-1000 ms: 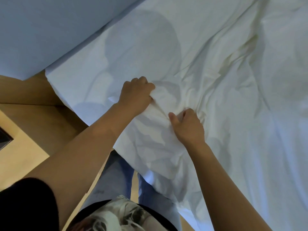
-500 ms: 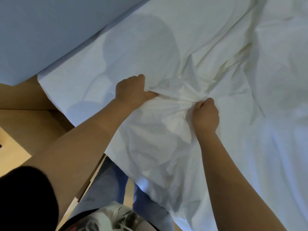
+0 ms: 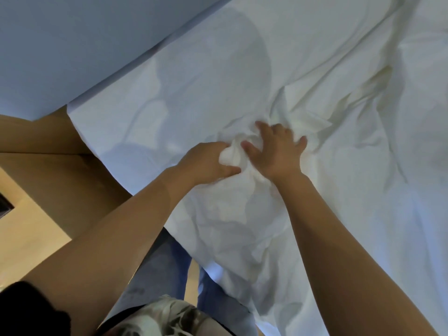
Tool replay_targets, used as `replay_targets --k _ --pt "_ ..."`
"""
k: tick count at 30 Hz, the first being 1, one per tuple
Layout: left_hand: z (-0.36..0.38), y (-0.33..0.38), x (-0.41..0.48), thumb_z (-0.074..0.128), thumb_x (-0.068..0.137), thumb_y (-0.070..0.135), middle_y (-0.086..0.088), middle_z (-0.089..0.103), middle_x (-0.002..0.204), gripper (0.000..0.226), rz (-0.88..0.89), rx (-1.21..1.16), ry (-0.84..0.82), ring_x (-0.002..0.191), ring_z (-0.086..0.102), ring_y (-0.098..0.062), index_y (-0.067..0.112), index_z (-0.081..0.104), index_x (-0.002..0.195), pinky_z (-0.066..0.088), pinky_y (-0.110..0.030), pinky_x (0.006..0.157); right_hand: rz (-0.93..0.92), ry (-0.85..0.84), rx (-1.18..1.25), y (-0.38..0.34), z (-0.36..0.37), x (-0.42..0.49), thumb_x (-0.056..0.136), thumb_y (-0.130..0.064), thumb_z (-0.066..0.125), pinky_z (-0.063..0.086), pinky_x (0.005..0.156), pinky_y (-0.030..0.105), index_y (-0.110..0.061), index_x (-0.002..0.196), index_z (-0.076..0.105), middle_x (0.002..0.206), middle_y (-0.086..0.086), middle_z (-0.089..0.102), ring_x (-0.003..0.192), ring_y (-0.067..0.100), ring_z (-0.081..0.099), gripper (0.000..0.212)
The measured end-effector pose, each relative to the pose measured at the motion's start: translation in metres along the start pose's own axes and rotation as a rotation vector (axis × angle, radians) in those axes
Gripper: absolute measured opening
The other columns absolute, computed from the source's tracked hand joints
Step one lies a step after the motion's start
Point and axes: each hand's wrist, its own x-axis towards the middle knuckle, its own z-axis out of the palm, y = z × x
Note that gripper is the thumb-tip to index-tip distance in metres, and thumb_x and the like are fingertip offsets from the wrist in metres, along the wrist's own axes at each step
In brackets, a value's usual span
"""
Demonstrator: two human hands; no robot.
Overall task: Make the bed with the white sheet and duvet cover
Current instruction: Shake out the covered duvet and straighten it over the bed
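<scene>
A white sheet (image 3: pixel 315 202) covers the bed and fills most of the view, wrinkled and gathered into a bunch near the middle. My left hand (image 3: pixel 206 163) grips that bunch of white fabric, with cloth bulging out between fingers and thumb. Right beside it, my right hand (image 3: pixel 276 151) lies over the gathered cloth with its fingers spread and reaching forward, touching the folds. The sheet's corner (image 3: pixel 72 110) hangs off the bed edge at the left. I cannot tell the sheet from the duvet cover.
A pale wall or headboard panel (image 3: pixel 72 44) runs diagonally along the bed's far side at upper left. Wooden flooring (image 3: pixel 43 170) shows at the left. My legs in blue jeans (image 3: pixel 164 270) stand against the bed's near edge.
My right hand has let go of the fabric it was gripping, moved left toward my left hand and spread its fingers. My left hand still holds the bunch.
</scene>
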Motion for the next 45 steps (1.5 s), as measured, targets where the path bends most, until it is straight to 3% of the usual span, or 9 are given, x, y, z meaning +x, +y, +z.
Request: replay_targets --k 4,13,18,22,26,31,35,40,45 --pt "-0.006 0.015 0.021 0.071 0.078 0.041 -0.005 0.059 0.122 0.055 -0.070 0.092 -0.153 0.105 0.055 -0.023 0.014 0.055 0.122 0.039 -0.026 0.077 -0.032 0.109 -0.001 -0.005 0.003 0.006 0.100 -0.030 0.034 0.027 0.075 0.034 -0.015 0.084 0.045 0.078 0.000 0.044 0.090 0.030 0.056 0.025" --pt "-0.050 0.007 -0.061 0.082 0.067 0.035 0.012 0.069 0.084 0.026 -0.008 -0.409 0.052 0.076 0.064 -0.003 0.024 0.068 0.087 0.045 -0.014 0.062 0.243 0.334 0.347 0.012 -0.053 -0.011 0.093 -0.039 0.048 0.037 0.063 0.029 -0.011 0.087 0.052 0.075 0.001 0.055 0.068 0.021 0.052 0.029" --pt "-0.039 -0.021 -0.110 0.082 0.065 0.034 0.017 0.068 0.083 0.026 -0.111 -0.478 -0.036 0.079 0.061 0.001 0.034 0.063 0.082 0.044 -0.008 0.067 0.408 0.110 0.408 0.005 -0.047 -0.037 0.086 -0.055 0.056 0.041 0.084 0.033 -0.008 0.135 0.036 0.129 0.010 0.046 0.111 0.028 0.053 0.071" --pt "-0.022 -0.027 -0.097 0.080 0.071 0.035 0.008 0.066 0.089 0.030 -0.121 -0.373 -0.025 0.084 0.060 -0.009 0.019 0.066 0.092 0.041 -0.011 0.071 0.441 0.112 0.296 -0.001 -0.025 -0.054 0.086 -0.048 0.058 0.039 0.090 0.036 -0.007 0.136 0.036 0.130 0.014 0.042 0.117 0.033 0.047 0.068" --pt "-0.019 -0.024 -0.095 0.080 0.072 0.030 0.008 0.065 0.088 0.027 -0.109 -0.432 -0.005 0.081 0.059 -0.004 0.018 0.066 0.092 0.045 -0.014 0.071 0.128 0.167 0.107 -0.013 -0.002 -0.092 0.083 -0.031 0.048 0.029 0.100 0.049 -0.018 0.137 0.045 0.137 0.015 0.041 0.126 0.036 0.036 0.056" --pt "-0.025 -0.005 -0.115 0.080 0.072 0.018 0.002 0.069 0.096 0.029 -0.090 -0.543 -0.043 0.090 0.064 -0.014 0.017 0.067 0.099 0.051 -0.028 0.081 -0.126 -0.271 -0.065 -0.006 -0.028 -0.101 0.084 -0.019 0.049 -0.005 0.110 0.062 -0.029 0.143 0.030 0.152 -0.005 0.026 0.145 0.020 0.007 0.063" --pt "-0.066 0.029 -0.148 0.078 0.071 0.006 0.008 0.071 0.082 0.025 0.001 -0.785 0.069 0.070 0.066 -0.003 0.024 0.067 0.084 0.054 -0.022 0.069 -0.229 0.206 0.197 -0.019 -0.081 -0.095 0.072 -0.020 0.050 0.032 0.086 0.042 -0.023 0.071 0.046 0.070 -0.008 0.048 0.081 0.027 0.058 0.005" --pt "-0.182 0.017 -0.216 0.082 0.054 -0.002 0.007 0.074 0.077 0.033 0.093 -1.024 0.467 0.071 0.070 -0.010 0.022 0.072 0.074 0.058 -0.025 0.061 -0.297 0.905 0.532 -0.146 -0.169 -0.082 0.056 -0.010 0.046 0.026 0.066 0.033 -0.030 0.058 0.010 0.051 -0.013 0.016 0.054 0.017 0.027 0.041" --pt "-0.199 -0.101 -0.210 0.077 0.074 0.032 -0.002 0.063 0.073 0.022 -0.363 -0.349 0.757 0.073 0.058 -0.022 0.017 0.061 0.076 0.042 -0.030 0.061 -0.421 0.547 0.339 -0.265 -0.119 -0.053 0.066 -0.010 0.059 0.025 0.085 0.037 -0.019 0.089 0.061 0.092 0.000 0.062 0.095 0.025 0.056 0.025"
